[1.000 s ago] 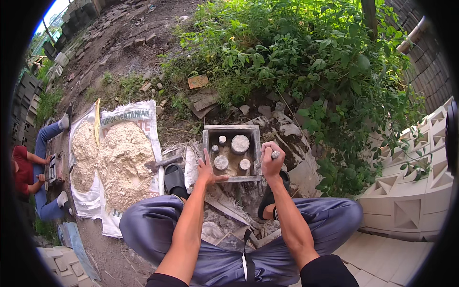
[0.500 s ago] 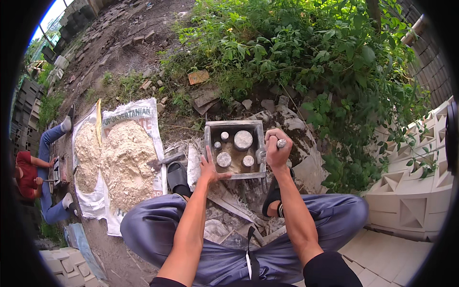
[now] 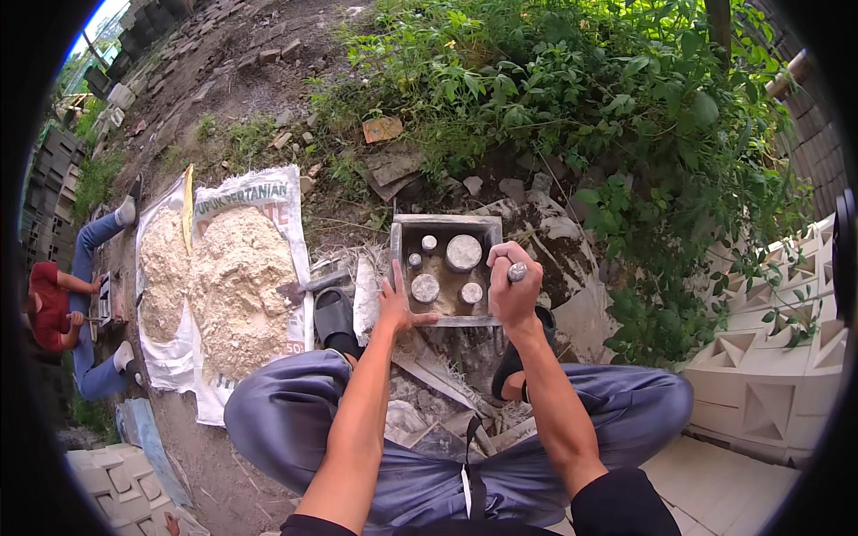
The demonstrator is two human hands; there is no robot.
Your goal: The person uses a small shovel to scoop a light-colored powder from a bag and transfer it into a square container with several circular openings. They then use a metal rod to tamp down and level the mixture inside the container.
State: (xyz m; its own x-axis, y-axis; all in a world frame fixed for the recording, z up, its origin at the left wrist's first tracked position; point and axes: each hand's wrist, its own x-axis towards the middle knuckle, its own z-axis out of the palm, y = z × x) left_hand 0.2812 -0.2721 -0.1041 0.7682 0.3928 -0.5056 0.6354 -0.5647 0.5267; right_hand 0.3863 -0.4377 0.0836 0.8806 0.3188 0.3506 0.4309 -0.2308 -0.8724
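A square metal mould box [image 3: 447, 220] stands in front of me, with several round plugs of different sizes standing up inside it, among them a large plug [image 3: 464, 253]. My left hand [image 3: 393, 305] lies with fingers spread against the box's near left corner. At the right wall, my right hand [image 3: 516, 284] is closed around a tool with a round grey handle [image 3: 517, 271], its butt end upward. The tool's lower part is hidden behind the hand and box edge. Pale powdery material coats the box floor between the plugs.
Left lie white sacks [image 3: 299, 192] bearing a pale sandy heap [image 3: 237, 268], with a trowel [image 3: 326, 280] stuck in its edge. Farther left, a person in red [image 3: 49, 304] works at another mould. Pale patterned blocks [image 3: 769, 348] are stacked right; weeds [image 3: 554, 98] grow ahead.
My right hand and the tool have shifted left, closer to the box's right wall. My left hand stays on its corner. The whole view has shifted slightly.
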